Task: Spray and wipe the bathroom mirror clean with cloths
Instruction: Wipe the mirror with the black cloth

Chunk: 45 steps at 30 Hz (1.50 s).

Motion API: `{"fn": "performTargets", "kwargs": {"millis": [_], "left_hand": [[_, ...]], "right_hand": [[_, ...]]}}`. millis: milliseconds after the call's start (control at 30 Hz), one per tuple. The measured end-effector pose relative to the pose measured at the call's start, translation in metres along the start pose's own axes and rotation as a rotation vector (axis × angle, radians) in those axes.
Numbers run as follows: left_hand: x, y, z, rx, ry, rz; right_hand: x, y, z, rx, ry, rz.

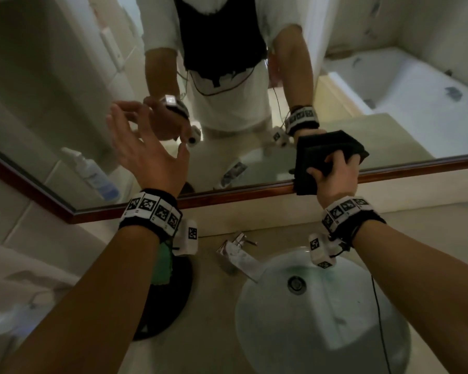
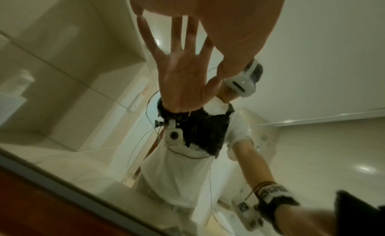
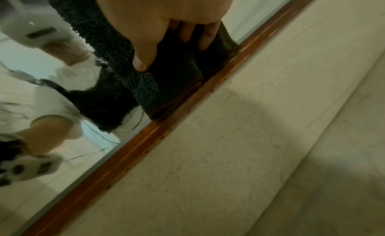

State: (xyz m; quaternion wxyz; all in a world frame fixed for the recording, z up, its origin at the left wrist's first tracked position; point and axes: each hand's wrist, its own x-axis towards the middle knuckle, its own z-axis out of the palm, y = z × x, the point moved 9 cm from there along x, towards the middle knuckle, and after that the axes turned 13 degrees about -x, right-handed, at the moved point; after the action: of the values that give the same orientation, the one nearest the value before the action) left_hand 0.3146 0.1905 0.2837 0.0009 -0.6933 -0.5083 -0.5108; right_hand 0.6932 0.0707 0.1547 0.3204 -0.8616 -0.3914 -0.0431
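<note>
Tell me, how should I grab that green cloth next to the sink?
Pinch the green cloth at its upper edge, coming straight down from above. It looks draped on a dark round stand left of the faucet, half hidden under the left hand's forearm.

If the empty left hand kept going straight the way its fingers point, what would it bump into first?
Most likely the mirror glass. The left hand is open, fingers aimed at it, with its own reflection just ahead. Nothing shows between them, though the exact gap is hard to judge.
</note>
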Motion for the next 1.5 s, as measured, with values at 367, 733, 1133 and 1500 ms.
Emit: {"fn": "performTargets", "kwargs": {"millis": [367,733,1133,1500], "left_hand": [[0.005,0.002,-0.012,-0.003,-0.020,-0.036],[0.052,0.007,-0.053,-0.068,-0.018,0.081],[0.106,-0.025,-0.120,-0.060,-0.070,0.006],[0.121,-0.039,-0.137,-0.111,-0.167,0.067]], "right_hand": [[-0.002,-0.115,-0.051,0.039,0.194,-0.270],[0.015,-0.218,-0.135,0.033,0.385,-0.441],[-0.054,-0.406,-0.126,-0.377,0.466,-0.952],[-0.046,-0.464,-0.169,-0.337,0.468,-0.917]]}}
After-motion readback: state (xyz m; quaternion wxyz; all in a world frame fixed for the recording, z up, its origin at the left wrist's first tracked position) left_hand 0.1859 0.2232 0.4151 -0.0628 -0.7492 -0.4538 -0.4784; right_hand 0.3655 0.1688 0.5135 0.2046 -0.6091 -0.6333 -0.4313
